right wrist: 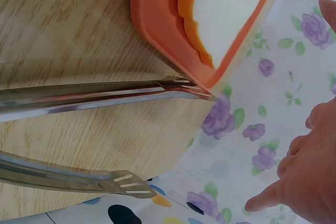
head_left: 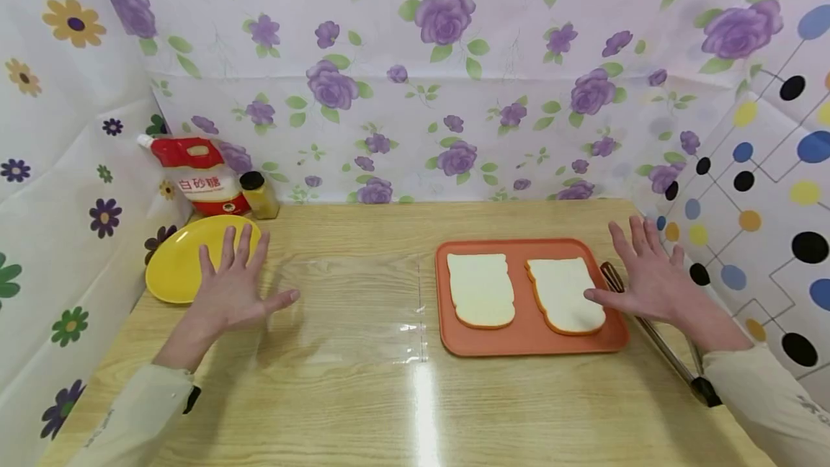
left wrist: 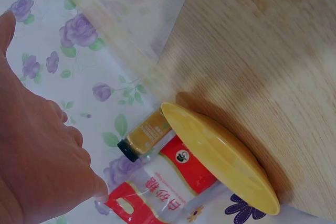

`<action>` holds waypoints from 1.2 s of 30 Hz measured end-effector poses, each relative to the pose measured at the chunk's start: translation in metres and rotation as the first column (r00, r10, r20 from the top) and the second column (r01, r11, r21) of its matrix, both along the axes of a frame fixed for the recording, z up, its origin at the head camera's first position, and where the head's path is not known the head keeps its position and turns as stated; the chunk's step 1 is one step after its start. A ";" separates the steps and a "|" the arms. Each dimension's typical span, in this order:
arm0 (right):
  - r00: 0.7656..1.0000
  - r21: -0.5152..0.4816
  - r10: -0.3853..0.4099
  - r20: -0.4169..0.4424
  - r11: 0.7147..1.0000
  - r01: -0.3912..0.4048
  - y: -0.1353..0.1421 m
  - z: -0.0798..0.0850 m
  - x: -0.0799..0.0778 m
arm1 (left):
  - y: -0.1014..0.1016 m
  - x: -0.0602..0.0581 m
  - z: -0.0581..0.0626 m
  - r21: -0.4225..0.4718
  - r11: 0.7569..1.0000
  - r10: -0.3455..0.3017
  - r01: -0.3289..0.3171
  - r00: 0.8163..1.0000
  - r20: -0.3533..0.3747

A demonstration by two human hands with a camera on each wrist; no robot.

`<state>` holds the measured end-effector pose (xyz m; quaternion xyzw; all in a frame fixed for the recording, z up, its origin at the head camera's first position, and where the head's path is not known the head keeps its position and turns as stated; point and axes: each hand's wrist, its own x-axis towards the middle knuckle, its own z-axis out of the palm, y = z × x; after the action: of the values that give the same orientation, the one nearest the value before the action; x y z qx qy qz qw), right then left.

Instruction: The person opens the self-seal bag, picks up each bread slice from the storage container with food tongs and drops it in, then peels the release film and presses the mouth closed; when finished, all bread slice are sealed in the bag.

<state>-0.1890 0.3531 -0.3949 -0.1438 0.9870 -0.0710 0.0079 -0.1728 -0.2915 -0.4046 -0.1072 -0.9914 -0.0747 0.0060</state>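
My left hand is spread in the air over the table, nearest the yellow plate, and holds nothing. The fingers of my right hand are also spread; it hovers beside the orange tray, its thumb in front of one bread slice. A second bread slice lies on the tray's left half. Metal tongs with slotted tips rest on the table right of the tray, partly hidden under the right hand and forearm in the head view.
Behind the plate, a red and white sugar bag leans in the left back corner, next to a small black-capped jar. A clear sheet lies mid-table. Patterned cloth walls enclose the back and sides.
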 end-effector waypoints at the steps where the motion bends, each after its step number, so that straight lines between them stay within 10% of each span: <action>1: 1.000 0.001 0.000 0.002 1.000 0.000 0.000 0.000 0.000 | 0.000 0.000 0.000 0.000 1.000 0.000 0.000 1.000 0.002; 9: 0.991 -0.017 0.110 -0.075 0.994 -0.112 -0.019 0.002 0.004 | 0.007 0.004 -0.006 0.089 0.994 -0.059 0.066 0.995 -0.077; 15: 0.846 -0.087 0.394 -0.359 0.888 -0.451 -0.099 -0.008 0.006 | 0.046 0.010 -0.028 0.250 0.948 -0.154 0.198 0.971 -0.183; 18: 0.807 -0.082 0.480 -0.343 0.841 -0.535 -0.150 -0.012 0.007 | 0.067 0.011 -0.039 0.270 0.932 -0.195 0.240 0.963 -0.184; 27: 0.836 0.070 0.537 -0.110 0.844 -0.532 -0.242 -0.032 -0.010 | 0.094 0.002 -0.058 0.230 0.905 -0.298 0.359 0.919 -0.259; 36: 0.852 0.200 0.521 0.053 0.830 -0.520 -0.288 -0.047 -0.024 | 0.097 -0.003 -0.067 0.194 0.942 -0.282 0.275 0.959 0.011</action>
<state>-0.2128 0.0650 -0.4421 -0.4054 0.9125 0.0373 0.0401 -0.1760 -0.1948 -0.4718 -0.2436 -0.9545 -0.1712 -0.0133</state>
